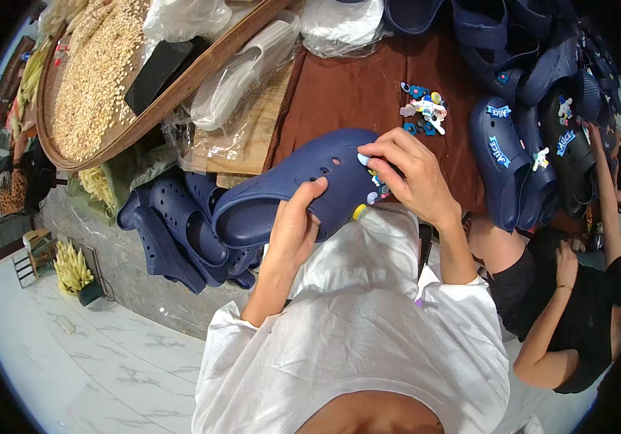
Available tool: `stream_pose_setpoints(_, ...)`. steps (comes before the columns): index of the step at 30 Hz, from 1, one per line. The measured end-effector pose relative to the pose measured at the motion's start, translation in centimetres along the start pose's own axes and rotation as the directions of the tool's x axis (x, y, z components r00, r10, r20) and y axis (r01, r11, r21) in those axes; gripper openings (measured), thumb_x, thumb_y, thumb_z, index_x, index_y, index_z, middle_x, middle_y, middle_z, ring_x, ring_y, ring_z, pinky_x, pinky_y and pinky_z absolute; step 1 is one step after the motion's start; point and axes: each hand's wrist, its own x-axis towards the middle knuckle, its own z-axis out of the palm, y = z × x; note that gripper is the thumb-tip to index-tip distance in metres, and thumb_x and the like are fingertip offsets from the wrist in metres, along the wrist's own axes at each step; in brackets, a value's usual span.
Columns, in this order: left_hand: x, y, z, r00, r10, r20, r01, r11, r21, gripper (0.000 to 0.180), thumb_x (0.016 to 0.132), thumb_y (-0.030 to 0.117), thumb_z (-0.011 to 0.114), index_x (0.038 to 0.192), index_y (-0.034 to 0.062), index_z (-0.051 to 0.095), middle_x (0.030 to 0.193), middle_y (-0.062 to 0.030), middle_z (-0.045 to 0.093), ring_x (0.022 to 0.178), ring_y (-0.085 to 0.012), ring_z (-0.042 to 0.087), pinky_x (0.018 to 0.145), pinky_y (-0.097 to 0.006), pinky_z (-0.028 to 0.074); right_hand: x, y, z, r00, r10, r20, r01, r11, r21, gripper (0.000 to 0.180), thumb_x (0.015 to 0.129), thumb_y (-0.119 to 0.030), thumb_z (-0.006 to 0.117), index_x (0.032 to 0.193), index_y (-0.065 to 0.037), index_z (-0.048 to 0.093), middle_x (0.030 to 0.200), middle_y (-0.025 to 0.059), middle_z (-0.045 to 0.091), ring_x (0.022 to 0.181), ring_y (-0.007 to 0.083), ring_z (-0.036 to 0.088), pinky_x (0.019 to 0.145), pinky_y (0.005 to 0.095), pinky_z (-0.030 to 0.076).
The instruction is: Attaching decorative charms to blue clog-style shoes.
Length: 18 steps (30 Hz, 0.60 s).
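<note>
A navy foam clog [350, 148] with holes in its upper is held over my lap, its toe toward the right. My left hand [296, 220] grips it by the side, the thumb lying on the upper near the holes. With thumb and forefinger my right hand [419, 177] pinches a small pale-blue shoe charm [363, 158] against the toe. Whether the charm sits in a hole cannot be told. More charms, one a yellow round one [359, 211], show at the toe's edge, partly behind my right hand. A small heap of colourful charms [426, 110] lies just beyond that hand.
Brown cloth [346, 90] covers the table ahead. Decorated navy clogs [497, 170] and a black clog [569, 148] stand at right, beside a co-worker's arm [549, 333]. Plain navy clogs [187, 224] lie at left, below a wooden-rimmed tray [209, 61] of corn kernels.
</note>
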Motion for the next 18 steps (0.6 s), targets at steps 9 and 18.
stream_pose_setpoints(9, 0.7, 0.3, -0.4, 1.0, 0.004, 0.031, -0.006, 0.998, 0.06, 0.032, 0.087, 0.013, 0.062, 0.115, -0.0029, 0.06, 0.11, -0.0118, 0.066, 0.099, -0.0227, 0.066, 0.092, -0.036, 0.052, 1.1, 1.2, -0.9, 0.988, 0.042, 0.149, -0.046, 0.999, 0.024, 0.021, 0.085, -0.014, 0.069, 0.103, -0.004, 0.067, 0.096, 0.0092, 0.059, 0.093, 0.0261, 0.06, 0.082, 0.0365, 0.047)
stream_pose_setpoints(18, 0.9, 0.7, -0.3, 0.992, 0.055, 0.113, -0.081, 0.968, 0.238, 0.035, 0.085, 0.01, 0.057, 0.117, -0.0028, 0.06, 0.114, -0.011, 0.064, 0.103, -0.0193, 0.061, 0.093, -0.032, 0.048, 1.1, 2.4, -0.9, 0.952, 0.077, 0.295, -0.111, 0.989, 0.1, 0.045, 0.086, -0.019, 0.067, 0.128, -0.005, 0.056, 0.118, 0.0131, 0.055, 0.113, 0.0281, 0.055, 0.099, 0.0371, 0.042)
